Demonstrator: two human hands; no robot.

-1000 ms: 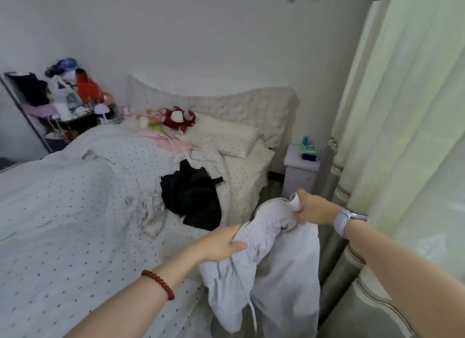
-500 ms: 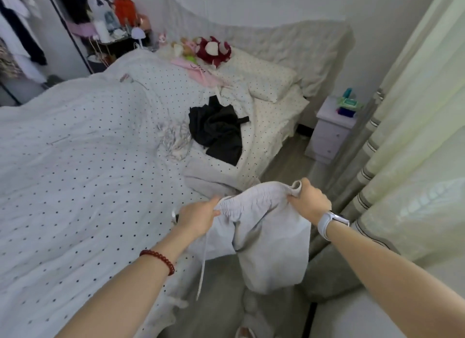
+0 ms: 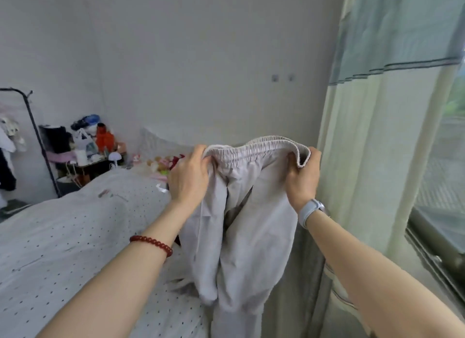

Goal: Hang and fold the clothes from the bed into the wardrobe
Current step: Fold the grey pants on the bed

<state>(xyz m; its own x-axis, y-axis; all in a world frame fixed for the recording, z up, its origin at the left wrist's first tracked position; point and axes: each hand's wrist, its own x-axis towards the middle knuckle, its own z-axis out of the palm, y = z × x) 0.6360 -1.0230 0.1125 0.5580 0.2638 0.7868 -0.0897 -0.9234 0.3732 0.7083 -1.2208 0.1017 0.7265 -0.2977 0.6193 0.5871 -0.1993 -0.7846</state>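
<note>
Holding a pair of pale grey trousers (image 3: 241, 224) up by the elastic waistband (image 3: 254, 146), the person stands at the bed's right edge with both arms stretched forward. The left hand (image 3: 188, 179) is closed on the waistband's left end, fingers curled over the gathered fabric; the right hand (image 3: 303, 179) pinches the right end, thumb on the near side. Between the two hands the waistband is stretched into a shallow arch, and the legs hang straight down in loose folds, the lower part dropping out of view at the bottom, just past the bed's near right corner.

A red bead bracelet (image 3: 152, 244) circles the left wrist and a pale blue watch (image 3: 310, 210) sits on the right one. No label, brand mark or writing can be read on the trousers, and none shows on the watch.

The bed (image 3: 63, 249) fills the lower left, covered in white cloth with small dark dots. Soft toys (image 3: 163, 162) lie near its head, partly hidden behind the left hand. Beyond the bed's far left corner, a small cluttered surface (image 3: 93, 159) carries bags, an orange-red item and a little white lamp; any print there is too small to make out. A black clothes rail (image 3: 37, 141) stands at the left edge with garments hanging from it. A pale green curtain (image 3: 372, 161) hangs just right of the trousers, beside the window.
</note>
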